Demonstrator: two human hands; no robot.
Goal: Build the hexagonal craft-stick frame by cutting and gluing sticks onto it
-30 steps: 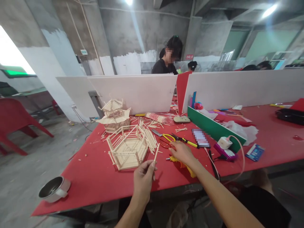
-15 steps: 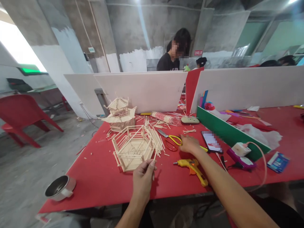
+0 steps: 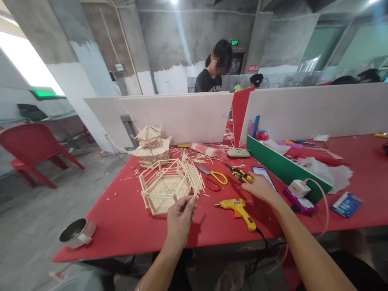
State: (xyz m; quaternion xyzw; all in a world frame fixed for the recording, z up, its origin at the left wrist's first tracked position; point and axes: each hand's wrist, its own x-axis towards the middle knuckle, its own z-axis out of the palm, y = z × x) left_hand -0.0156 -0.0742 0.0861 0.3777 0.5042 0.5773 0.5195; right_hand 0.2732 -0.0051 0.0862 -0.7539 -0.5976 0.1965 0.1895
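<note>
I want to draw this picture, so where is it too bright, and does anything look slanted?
Head view: the bright opening at left is washed-out white; a pale glare streak drops from the ceiling light; the pillar beside the opening leans, probably from wide-lens stretch.

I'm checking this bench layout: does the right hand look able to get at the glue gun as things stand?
Probably yes: the glue gun lies close to the right hand, with nothing seen on top of it. That hand is at the pliers, though, and may need to leave them first.
</note>
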